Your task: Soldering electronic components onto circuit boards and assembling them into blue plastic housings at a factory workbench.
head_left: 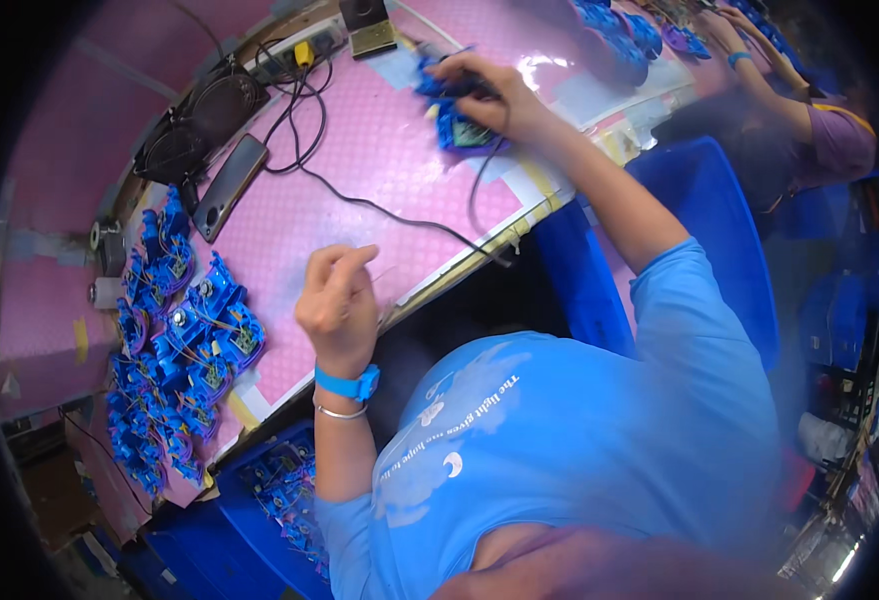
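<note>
My right hand [494, 100] reaches to the far side of the table, its fingers closed around a dark corded tool [471, 84] that is partly hidden and blurred. Under and beside those fingers are blue plastic parts with a green circuit board [471, 131]. Nearer to me, my left hand [337, 305] hovers over the table edge, fingers curled in and the index finger bent forward. A faint thin line shows by its fingertips; whether they pinch anything is too small to make out. A black cable [389, 212] runs across the pink mat between my hands.
Many blue assemblies with wires [184, 340] crowd the table's left. A phone [230, 188], a black fan-like device [199, 115] and a power strip [304, 58] line the back. Blue bins [704, 240] stand below the edge. At upper right, another person's arm [774, 105] works over parts.
</note>
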`<action>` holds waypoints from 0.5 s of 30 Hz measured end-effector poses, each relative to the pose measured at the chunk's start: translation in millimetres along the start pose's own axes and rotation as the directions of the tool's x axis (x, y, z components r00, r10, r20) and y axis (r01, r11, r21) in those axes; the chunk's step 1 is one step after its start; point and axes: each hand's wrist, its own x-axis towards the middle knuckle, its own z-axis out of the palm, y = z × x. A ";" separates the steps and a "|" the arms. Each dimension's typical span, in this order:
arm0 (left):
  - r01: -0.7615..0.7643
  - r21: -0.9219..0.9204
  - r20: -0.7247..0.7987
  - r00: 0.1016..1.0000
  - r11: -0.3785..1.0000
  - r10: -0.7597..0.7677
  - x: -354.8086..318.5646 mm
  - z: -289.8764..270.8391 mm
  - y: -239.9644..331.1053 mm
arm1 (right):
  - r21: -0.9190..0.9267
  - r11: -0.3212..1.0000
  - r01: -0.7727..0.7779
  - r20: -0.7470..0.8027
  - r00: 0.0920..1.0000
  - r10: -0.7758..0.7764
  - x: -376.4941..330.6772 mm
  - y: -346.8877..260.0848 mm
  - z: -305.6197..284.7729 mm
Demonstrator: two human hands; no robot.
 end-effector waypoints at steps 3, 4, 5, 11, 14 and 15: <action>0.156 0.035 -0.021 0.988 0.987 -0.156 -3.4 -13.7 -8.0 | 0.073 0.997 0.030 0.143 0.989 -0.041 5.1 -31.9 41.6; 0.223 0.074 -0.043 0.975 0.972 -0.220 -1.7 -18.3 -8.6 | 0.123 0.986 0.112 0.129 0.983 -0.127 5.1 -35.9 60.3; 0.265 0.124 -0.053 0.964 0.956 -0.261 -2.7 -25.1 -9.8 | 0.179 0.980 0.092 0.175 0.977 -0.124 5.7 -52.4 77.2; 0.437 0.033 -0.104 0.896 0.899 -0.432 -19.4 -43.4 -28.6 | 0.361 0.910 0.205 0.276 0.908 -0.314 3.2 -93.8 139.1; 0.515 -0.004 -0.026 0.857 0.857 -0.515 -21.4 -50.6 -23.8 | 0.169 0.963 0.212 0.254 0.934 -0.250 -1.6 -105.1 119.2; 0.505 0.045 -0.022 0.863 0.862 -0.505 -20.8 -52.6 -25.2 | 0.113 0.962 0.249 0.202 0.942 -0.268 -5.9 -101.9 112.0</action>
